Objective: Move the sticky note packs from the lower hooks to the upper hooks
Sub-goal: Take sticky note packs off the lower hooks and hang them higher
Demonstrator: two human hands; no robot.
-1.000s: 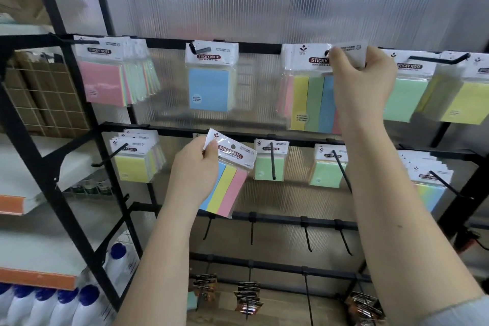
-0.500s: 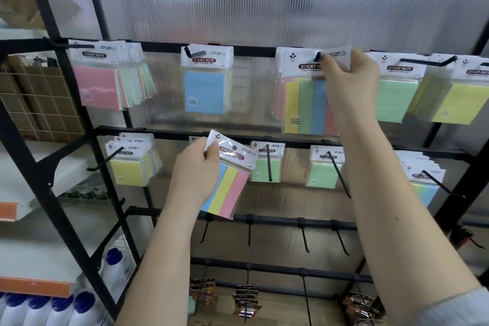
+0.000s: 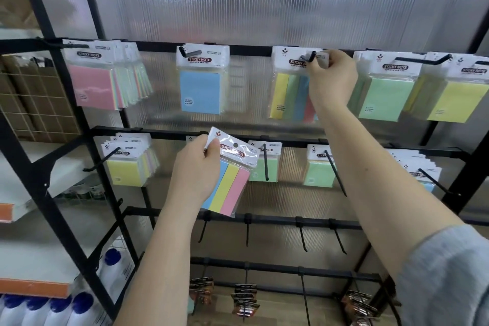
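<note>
Two hands work the rack: the left hand (image 3: pixel 194 167) pinches a striped pack (image 3: pixel 229 180) before the lower hooks, the right hand (image 3: pixel 330 77) pinches another pack (image 3: pixel 289 92) at an upper hook (image 3: pixel 309 57).

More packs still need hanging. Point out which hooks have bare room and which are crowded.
Bare: the third-rail hooks under the left hand's striped pack. Roomy: the blue-pack hook. Crowded: the pink-pack hook and far-right lower hook.

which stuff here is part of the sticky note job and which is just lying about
In the job:
striped pack in left hand
right hand at upper hook
green packs on lower hooks

Lying about:
white bottles
small carded items
</note>
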